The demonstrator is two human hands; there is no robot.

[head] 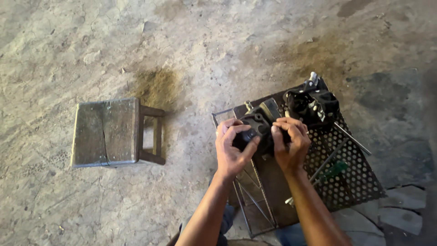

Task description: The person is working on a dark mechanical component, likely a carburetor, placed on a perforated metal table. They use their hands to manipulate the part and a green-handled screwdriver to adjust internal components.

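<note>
While both hands work over a low metal stand with a perforated top, the left hand and the right hand close from either side on a dark, blocky mechanical part held just above the stand's far left corner. The left hand's grip is clamped on the part's near left side, thumb pressed against a rounded black piece at its front; the right hand's grip is wrapped over the part's right side, fingers curled down across the top. Whether the part rests on the stand or is lifted clear of it cannot be told from this view. Just beyond the right hand, at the stand's far edge, sits a second black assembly with pale fittings on it — close to the held part, though whether they touch is unclear. Near the stand's right side lies a screwdriver with a green handle, and a thin metal rod slants off past the right edge. The stand's open wire frame shows along its left edge, beside the left forearm. Well apart to the left, on the cracked, stained concrete floor, stands a small worn wooden stool — nothing on its seat.
</note>
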